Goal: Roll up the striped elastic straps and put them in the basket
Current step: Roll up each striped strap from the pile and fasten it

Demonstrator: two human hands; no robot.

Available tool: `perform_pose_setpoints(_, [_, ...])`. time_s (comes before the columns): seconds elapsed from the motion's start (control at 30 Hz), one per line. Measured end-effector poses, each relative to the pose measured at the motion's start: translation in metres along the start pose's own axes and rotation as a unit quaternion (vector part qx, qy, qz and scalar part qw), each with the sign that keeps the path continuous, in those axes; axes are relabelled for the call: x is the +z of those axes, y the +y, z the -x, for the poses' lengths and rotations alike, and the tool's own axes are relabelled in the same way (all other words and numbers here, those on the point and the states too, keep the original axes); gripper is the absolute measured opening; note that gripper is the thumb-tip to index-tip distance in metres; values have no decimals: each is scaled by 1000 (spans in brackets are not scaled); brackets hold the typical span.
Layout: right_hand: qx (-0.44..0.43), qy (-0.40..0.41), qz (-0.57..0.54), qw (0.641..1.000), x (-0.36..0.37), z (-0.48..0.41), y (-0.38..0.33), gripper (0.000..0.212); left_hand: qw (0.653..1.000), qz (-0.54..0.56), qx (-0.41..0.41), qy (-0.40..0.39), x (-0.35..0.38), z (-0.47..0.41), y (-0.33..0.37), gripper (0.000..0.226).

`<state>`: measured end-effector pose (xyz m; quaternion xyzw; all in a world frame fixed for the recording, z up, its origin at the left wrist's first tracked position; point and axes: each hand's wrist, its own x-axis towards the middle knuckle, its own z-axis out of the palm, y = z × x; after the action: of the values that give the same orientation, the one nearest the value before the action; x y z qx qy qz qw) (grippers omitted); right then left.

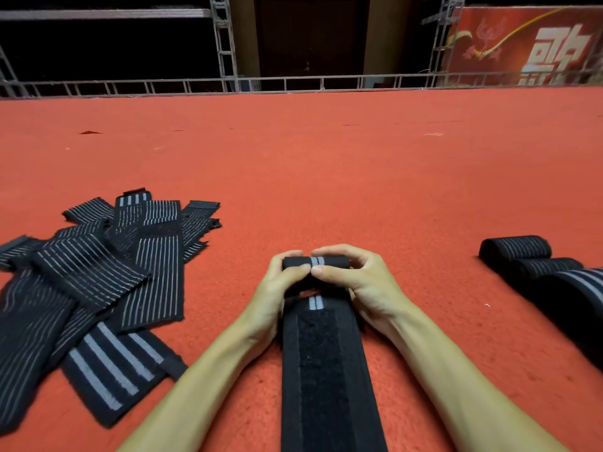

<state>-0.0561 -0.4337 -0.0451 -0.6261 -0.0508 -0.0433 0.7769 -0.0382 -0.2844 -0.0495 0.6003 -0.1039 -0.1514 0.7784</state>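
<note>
Strap roll pinched by curled fingers of left hand and right hand, thumbs meeting.

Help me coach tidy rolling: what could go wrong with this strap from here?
The rolled end is small, pinched by the left hand and right hand; a slip may let it spring open. Most of the striped strap lies unrolled, so the roll may drift crooked.
</note>
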Motion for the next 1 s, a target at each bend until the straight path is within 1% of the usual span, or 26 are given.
perform_pose_setpoints(0.03, [-12,-3,27,1000,-1,-1,2,32,1000,24,-11,8,1,1,1,50])
perform_pose_setpoints(0.1, [-35,-11,58,998,-2,-2,4,32,999,32,-15,20,2,2,2,49])
perform_pose_setpoints(0.17, [-57,-22,76,995,-2,-2,5,35,1000,-4,-1,25,1,3,3,41])
perform_pose_setpoints(0.2, [-71,-26,86,993,-2,-2,5,40,999,-29,10,30,-1,2,3,38])
perform_pose_setpoints(0.27, [-91,-30,100,990,-2,-3,5,54,995,-82,34,42,-5,0,1,40])
perform_pose_setpoints(0.33, [-95,-21,121,988,-2,-4,7,63,990,-116,60,50,-7,-2,-1,36])
perform_pose_setpoints(0.43, [-84,-6,159,984,0,-4,10,66,984,-134,98,61,-8,-2,-2,26])
perform_pose_setpoints(0.5, [-64,3,155,986,3,-2,11,62,979,-144,126,70,-7,-1,-1,29])
perform_pose_setpoints(0.6, [-24,38,177,983,10,-2,10,47,974,-139,158,90,-8,1,1,37])
perform_pose_setpoints(0.7, [0,63,240,969,14,-3,10,51,976,-114,157,95,-6,2,0,42])
perform_pose_setpoints(0.77, [-4,82,263,961,15,-3,10,47,982,-84,142,87,-4,3,-1,44])
perform_pose_setpoints(0.83, [-13,89,244,966,14,-3,11,39,984,-85,142,72,-3,1,-3,43])
perform_pose_setpoints(0.9, [-24,91,205,974,12,-3,11,32,977,-138,161,31,-2,1,-6,37])
perform_pose_setpoints(0.93, [-28,86,184,979,14,-2,8,28,975,-161,151,8,-2,1,-8,38])
perform_pose_setpoints(0.97, [-33,78,161,983,13,-3,9,23,979,-161,128,-11,-2,1,-8,43])
perform_pose_setpoints(1.0, [-37,72,148,986,13,-1,10,19,985,-141,99,-12,-1,0,-6,47])
